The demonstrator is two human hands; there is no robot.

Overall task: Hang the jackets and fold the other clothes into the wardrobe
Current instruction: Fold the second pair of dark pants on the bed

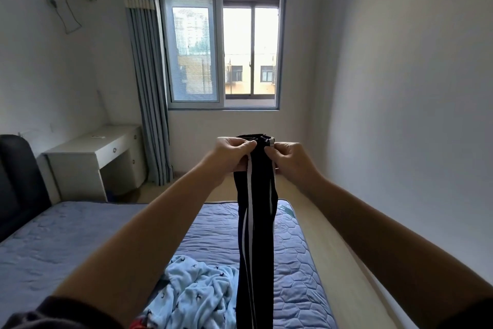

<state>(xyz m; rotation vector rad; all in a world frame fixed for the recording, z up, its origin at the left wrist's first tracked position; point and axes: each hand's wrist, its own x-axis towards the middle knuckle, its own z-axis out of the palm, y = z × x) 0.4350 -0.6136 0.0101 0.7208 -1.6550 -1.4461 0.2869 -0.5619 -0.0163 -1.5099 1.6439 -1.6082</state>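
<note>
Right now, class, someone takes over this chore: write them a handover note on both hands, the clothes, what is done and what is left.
Left hand: pinches the waistband of the black striped trousers.
Right hand: pinches the same waistband; the trousers hang straight down above the bed.
Light blue printed garment: crumpled on the bed.
Done: nothing visibly folded or stored.
Left: fold the trousers and the blue garment, put them away; wardrobe out of view.

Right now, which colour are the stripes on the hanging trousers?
White: the side stripes on the long black trousers; head view.
</note>
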